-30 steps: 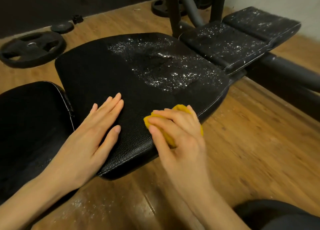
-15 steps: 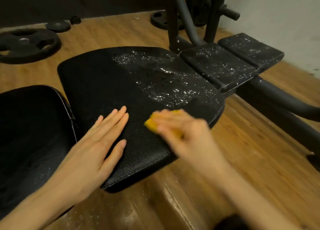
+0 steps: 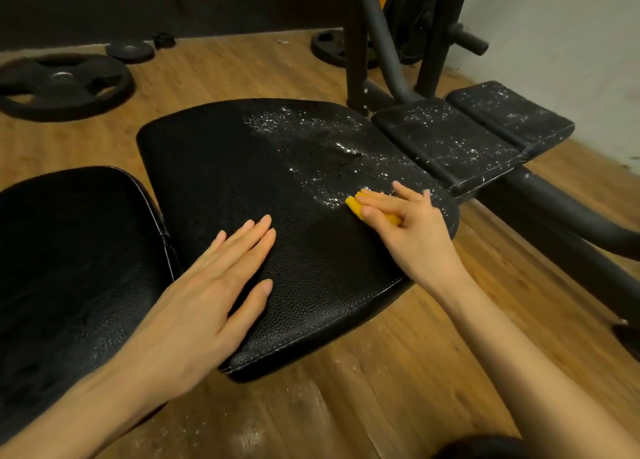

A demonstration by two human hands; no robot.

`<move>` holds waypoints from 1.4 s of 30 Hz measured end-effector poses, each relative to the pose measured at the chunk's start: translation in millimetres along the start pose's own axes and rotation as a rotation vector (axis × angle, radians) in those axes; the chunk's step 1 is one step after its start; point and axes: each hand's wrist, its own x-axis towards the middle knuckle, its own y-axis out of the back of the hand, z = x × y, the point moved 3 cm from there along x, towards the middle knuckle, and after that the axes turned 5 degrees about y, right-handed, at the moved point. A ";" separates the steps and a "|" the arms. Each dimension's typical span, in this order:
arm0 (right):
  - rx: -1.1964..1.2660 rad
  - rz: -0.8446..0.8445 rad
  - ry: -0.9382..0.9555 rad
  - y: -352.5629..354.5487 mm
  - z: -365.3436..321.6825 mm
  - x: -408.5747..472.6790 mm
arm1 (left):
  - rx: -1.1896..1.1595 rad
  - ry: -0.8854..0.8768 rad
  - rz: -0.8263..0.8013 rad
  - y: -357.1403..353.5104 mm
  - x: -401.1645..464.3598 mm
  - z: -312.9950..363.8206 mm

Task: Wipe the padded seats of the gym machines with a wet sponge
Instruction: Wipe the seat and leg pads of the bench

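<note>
A wide black padded seat (image 3: pixel 242 168) fills the middle of the view, with a patch of white foam and water drops on its far right part. My right hand (image 3: pixel 412 230) grips a yellow sponge (image 3: pixel 356 205) and presses it on the seat near its right edge, at the rim of the foam. My left hand (image 3: pixel 211 292) lies flat with straight fingers on the near part of the same seat. Two smaller black pads (image 3: pixel 446 140) beyond the seat are speckled with foam too.
Another black padded cushion (image 3: pixel 69 258) sits to the left. Dark steel frame tubes (image 3: pixel 568 209) run along the right and rise behind the seat. Weight plates (image 3: pixel 62 84) lie on the wooden floor (image 3: pixel 415 372) at the back left. A pale wall stands at the right.
My right hand has pushed the sponge away from me and to the right, up to the foam patch. My left hand has stayed flat on the seat. The view has tilted up.
</note>
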 end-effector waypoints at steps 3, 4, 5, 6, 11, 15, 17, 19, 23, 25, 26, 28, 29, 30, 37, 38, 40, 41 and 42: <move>0.000 -0.053 0.092 7.3 -4.8 -15.4 | -0.049 0.031 0.013 5.1 6.0 -3.0; 0.007 -0.071 0.148 12.1 -4.7 -26.2 | -0.039 0.044 0.031 6.8 9.0 -5.9; 0.018 -0.095 0.203 17.2 -3.8 -36.5 | -0.024 0.059 0.047 8.1 12.6 -9.1; 0.030 -0.125 0.241 21.2 -0.6 -44.5 | -0.014 0.079 0.056 8.3 16.3 -12.4; 0.032 -0.143 0.195 12.0 13.0 3.1 | 0.022 0.093 0.070 3.4 23.1 -18.1; -0.056 -0.076 0.099 -2.2 11.1 32.9 | 0.025 0.096 0.061 3.2 21.1 -17.4; -0.145 -0.093 0.176 4.0 6.2 -6.5 | 0.029 0.094 0.058 2.8 21.2 -17.4; -0.130 -0.147 0.244 13.6 -3.7 -47.5 | 0.029 0.105 0.060 1.8 21.5 -17.5; -0.075 -0.136 0.202 3.8 4.5 -3.4 | 0.046 0.103 0.062 1.9 22.3 -14.7; -0.132 -0.094 0.155 -9.7 -0.3 30.3 | 0.045 0.108 0.062 2.6 21.6 -13.8; -0.139 -0.086 0.129 -13.8 -2.7 34.6 | 0.045 0.108 0.063 3.0 21.3 -13.4; -0.132 -0.101 0.160 -10.2 -5.6 12.3 | 0.051 0.105 0.063 3.6 21.3 -12.8; -0.138 -0.122 0.218 -6.3 -9.3 -10.7 | 0.052 0.106 0.060 3.2 21.1 -13.0; -0.129 -0.147 0.265 -1.5 -16.2 -33.8 | 0.051 0.110 0.059 2.8 21.1 -13.5; -0.217 -0.127 0.143 -22.7 -18.4 39.5 | 0.059 0.111 0.060 3.7 20.7 -12.2; -0.219 -0.123 0.137 -24.3 -19.0 37.8 | 0.057 0.111 0.061 4.2 20.6 -12.4; -0.208 -0.137 0.203 -16.8 -23.0 0.9 | 0.056 0.104 0.054 3.8 20.5 -12.0; -0.193 -0.156 0.249 -11.5 -26.9 -24.9 | 0.057 0.104 0.053 3.3 20.6 -12.5; -0.164 -0.179 0.267 -6.8 -31.5 -44.0 | 0.056 0.106 0.060 2.8 20.8 -13.1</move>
